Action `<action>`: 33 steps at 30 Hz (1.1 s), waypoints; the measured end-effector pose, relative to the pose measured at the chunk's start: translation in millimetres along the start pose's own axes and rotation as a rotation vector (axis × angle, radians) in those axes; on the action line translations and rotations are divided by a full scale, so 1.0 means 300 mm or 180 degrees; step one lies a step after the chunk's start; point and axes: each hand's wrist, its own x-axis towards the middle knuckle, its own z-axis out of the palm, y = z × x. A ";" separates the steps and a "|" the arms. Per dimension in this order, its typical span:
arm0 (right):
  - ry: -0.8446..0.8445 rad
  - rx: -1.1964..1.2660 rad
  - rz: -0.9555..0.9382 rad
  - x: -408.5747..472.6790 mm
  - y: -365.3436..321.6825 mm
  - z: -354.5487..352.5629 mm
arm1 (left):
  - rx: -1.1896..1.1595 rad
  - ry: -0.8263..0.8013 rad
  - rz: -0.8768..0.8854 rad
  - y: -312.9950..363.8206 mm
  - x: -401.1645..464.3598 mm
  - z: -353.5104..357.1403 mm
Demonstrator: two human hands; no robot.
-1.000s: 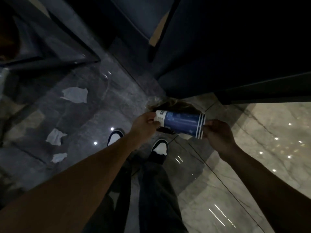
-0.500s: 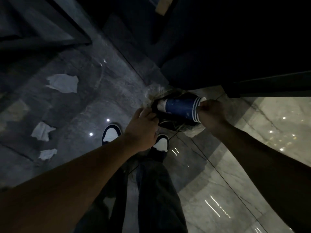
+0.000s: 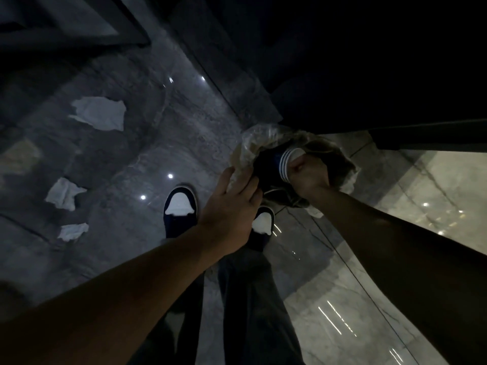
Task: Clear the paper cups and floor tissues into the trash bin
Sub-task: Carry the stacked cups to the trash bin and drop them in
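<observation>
A dim room with a polished marble floor (image 3: 342,272) is shown. The cup (image 3: 286,162) is gripped at its striped end by the right hand (image 3: 309,176) and is held in the mouth of the lined bin (image 3: 245,151). The liner edge is pressed by the left hand (image 3: 232,206), fingers extended. Three tissues (image 3: 100,114) are seen on the floor, well apart from the bin.

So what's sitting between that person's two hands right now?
In the head view, the dark mouth of the trash bin and the striped end of the paper cup lie between the left hand and the right hand.
</observation>
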 end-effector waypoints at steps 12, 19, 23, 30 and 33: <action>0.0028 0.0125 0.0017 -0.089 0.031 -0.036 | -0.0264 -0.0127 0.0056 -0.048 -0.060 -0.013; -0.0091 -0.0115 -0.0306 -0.186 -0.056 -0.092 | -0.0815 -0.0022 -0.0075 -0.115 -0.162 -0.090; -0.0176 -0.0120 -0.0461 -0.242 -0.148 -0.113 | -0.1233 0.0116 -0.0471 -0.165 -0.255 -0.126; -0.0364 -0.0605 -0.1139 -0.339 -0.356 -0.077 | -0.1913 0.0935 -0.1612 -0.237 -0.476 -0.141; -0.0501 -0.0715 -0.1680 -0.388 -0.458 -0.038 | -0.2270 0.1195 -0.2320 -0.252 -0.588 -0.133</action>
